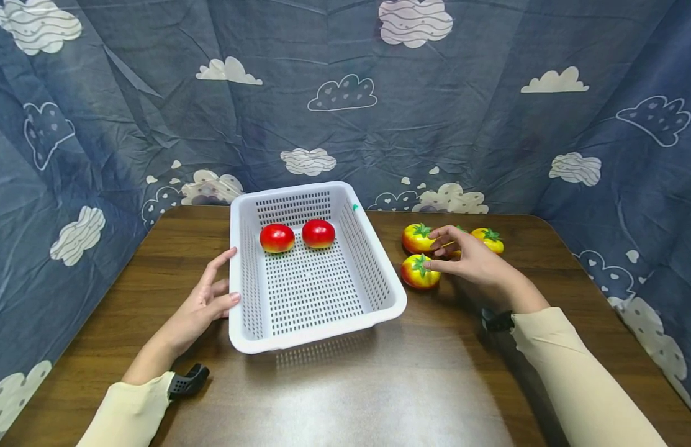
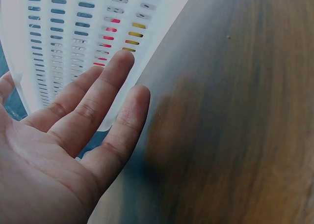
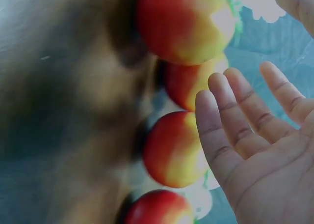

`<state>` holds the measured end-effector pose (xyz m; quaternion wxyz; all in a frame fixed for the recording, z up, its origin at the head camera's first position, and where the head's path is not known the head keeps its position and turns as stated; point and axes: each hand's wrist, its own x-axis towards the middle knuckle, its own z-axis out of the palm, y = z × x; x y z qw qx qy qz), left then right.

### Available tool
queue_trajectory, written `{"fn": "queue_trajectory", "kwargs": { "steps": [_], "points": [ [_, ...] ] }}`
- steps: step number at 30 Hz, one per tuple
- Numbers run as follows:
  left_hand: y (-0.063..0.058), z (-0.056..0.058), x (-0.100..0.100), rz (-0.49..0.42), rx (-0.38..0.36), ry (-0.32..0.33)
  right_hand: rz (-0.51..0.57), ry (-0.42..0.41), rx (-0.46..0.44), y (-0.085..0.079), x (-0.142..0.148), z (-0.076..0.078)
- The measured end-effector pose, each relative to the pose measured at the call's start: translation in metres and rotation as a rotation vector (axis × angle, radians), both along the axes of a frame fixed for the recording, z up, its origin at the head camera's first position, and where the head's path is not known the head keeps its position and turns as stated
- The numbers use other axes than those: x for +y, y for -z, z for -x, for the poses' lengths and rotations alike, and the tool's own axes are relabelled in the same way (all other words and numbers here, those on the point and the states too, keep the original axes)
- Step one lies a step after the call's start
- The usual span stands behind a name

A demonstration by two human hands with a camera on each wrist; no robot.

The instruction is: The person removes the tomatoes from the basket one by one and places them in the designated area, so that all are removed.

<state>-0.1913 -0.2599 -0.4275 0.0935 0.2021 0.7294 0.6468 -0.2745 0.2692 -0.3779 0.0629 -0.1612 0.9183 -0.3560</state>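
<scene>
A white perforated plastic basket (image 1: 317, 335) stands on the table with two red toy tomatoes, a left one (image 1: 277, 238) and a right one (image 1: 318, 234), lying near its far wall. My left hand (image 1: 202, 304) is at the basket's left side, thumb and index fingertips right at the rim, the other fingers extended along the outer wall (image 2: 64, 42). Right of the basket sits a group of red-and-yellow toy tomatoes with green leafy tops. My right hand (image 1: 474, 261) hovers over them, fingers loosely spread, its thumb overlapping the nearest tomato (image 1: 419, 273). It partly hides one behind it.
Another tomato (image 1: 416, 238) lies at the back left of the group, and a yellower one (image 1: 488, 239) at the back right. The brown wooden table (image 1: 434, 385) ends at a blue cloud-patterned curtain (image 1: 345, 143) behind and at the sides.
</scene>
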Motion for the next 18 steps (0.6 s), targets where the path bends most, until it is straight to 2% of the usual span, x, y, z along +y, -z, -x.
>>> {"fn": "queue_trajectory", "kwargs": {
  "steps": [12,18],
  "points": [
    [-0.001,0.000,0.000,0.004,0.004,-0.001,-0.015,-0.020,0.088,-0.033,-0.035,0.017],
    [0.000,0.000,0.000,-0.004,0.012,0.002,0.009,-0.077,0.103,-0.046,-0.063,0.023]
  ]
}}
